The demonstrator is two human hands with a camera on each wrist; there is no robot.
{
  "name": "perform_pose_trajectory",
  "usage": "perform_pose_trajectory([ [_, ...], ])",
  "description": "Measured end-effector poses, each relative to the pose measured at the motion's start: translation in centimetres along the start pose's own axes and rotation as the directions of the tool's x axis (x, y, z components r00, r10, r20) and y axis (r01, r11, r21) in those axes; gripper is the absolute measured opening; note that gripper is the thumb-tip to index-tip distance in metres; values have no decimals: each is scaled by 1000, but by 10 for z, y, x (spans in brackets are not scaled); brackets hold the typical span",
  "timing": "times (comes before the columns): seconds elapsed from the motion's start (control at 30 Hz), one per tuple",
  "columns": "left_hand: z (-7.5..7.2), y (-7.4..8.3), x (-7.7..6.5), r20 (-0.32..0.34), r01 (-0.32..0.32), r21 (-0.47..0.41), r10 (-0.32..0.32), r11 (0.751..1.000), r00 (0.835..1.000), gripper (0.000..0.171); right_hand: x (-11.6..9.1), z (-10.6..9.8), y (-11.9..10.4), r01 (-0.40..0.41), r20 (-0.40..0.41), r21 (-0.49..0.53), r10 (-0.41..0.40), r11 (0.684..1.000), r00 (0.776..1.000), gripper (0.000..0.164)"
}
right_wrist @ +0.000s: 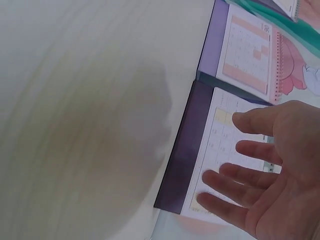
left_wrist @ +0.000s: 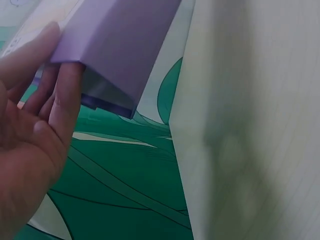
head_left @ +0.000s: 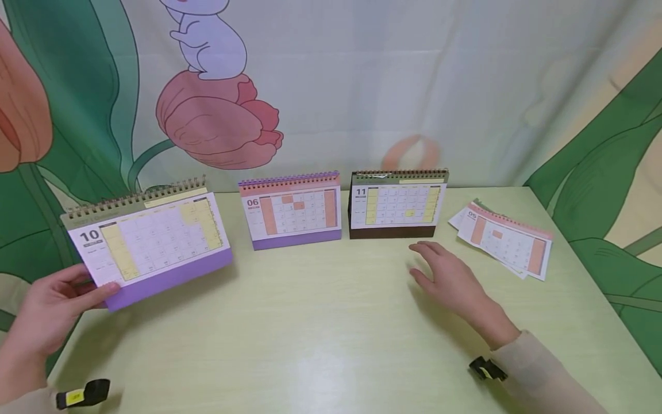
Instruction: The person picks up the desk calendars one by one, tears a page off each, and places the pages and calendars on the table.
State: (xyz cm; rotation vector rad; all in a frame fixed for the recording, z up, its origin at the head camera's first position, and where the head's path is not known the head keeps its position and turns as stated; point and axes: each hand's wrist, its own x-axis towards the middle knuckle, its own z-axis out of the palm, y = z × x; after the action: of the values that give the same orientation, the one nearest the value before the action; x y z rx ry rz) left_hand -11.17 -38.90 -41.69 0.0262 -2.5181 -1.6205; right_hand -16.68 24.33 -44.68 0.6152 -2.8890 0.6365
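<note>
My left hand (head_left: 49,313) grips a purple-based desk calendar (head_left: 160,238) by its lower left corner, thumb on the front. The page on it shows 10, under a green header and a spiral binding. In the left wrist view, fingers (left_wrist: 67,100) reach under the hollow purple base (left_wrist: 117,55), which is raised off the table with a shadow below. My right hand (head_left: 457,282) hovers over the table with fingers spread, holding nothing. Nearest to it stand a dark brown-based desk calendar (head_left: 395,206) showing 11 and the loose calendar pages.
A second purple-based calendar (head_left: 297,213) showing 06 stands upright beside the brown one. Loose calendar pages (head_left: 509,244), the top one showing 05, lie stacked at the right of the pale table (head_left: 310,322). A printed curtain (head_left: 336,86) hangs behind.
</note>
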Motion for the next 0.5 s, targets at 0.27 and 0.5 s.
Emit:
perform_pose_trajectory([
  [0.27,6,2,-4,126,-100,58,92,993,988,44,-1,6,-14,24,10,-8,-24,1000,1000,62],
  [0.5,25,12,-7,166,-184,66,171,981,971,43,0,12,-31,131,-27,-58,-133,990,991,63],
])
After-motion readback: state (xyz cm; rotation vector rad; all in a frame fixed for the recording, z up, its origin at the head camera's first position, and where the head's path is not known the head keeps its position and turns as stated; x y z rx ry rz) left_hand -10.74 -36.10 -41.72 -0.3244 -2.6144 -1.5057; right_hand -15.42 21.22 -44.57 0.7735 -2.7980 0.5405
